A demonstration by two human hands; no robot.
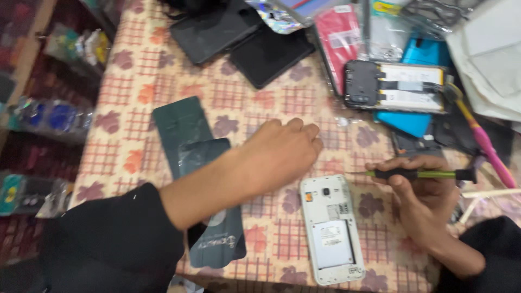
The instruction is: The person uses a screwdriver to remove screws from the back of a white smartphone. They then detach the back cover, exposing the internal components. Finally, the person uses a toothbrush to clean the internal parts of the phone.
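1. Spread across the near edge: table [163,70] under a checked cloth with leaf prints, crowded at its far right corner.
2. Reaching from the near left corner toward the middle: left hand [282,154], black sleeve, fingers curled down and closed on the cloth just beyond the white phone; whether anything small sits under them, cannot tell.
3. Resting near the right edge: right hand [426,190], fingers wrapped tight around a screwdriver [420,174] with a green shaft and black grip, held level, tip aimed left just beyond the phone's top right corner.
4. Lying face down near the near edge, between both hands: white phone [331,228], back cover off, empty battery bay and camera showing.
5. Judged best handling: steady the phone body with the free hand, seat the tip square in a screw head before turning, keep pressure straight down to avoid slipping.
6. Lying left of the phone, partly under the left forearm: dark back panels [182,130].
7. Stacked at the far edge: black cases [239,38].
8. Sitting at the far right: opened phone [396,87] with battery exposed, on a blue cover.
9. Lying along the right edge, close to the right hand: pink tool [485,146]; clutter there likely to hinder the elbow.
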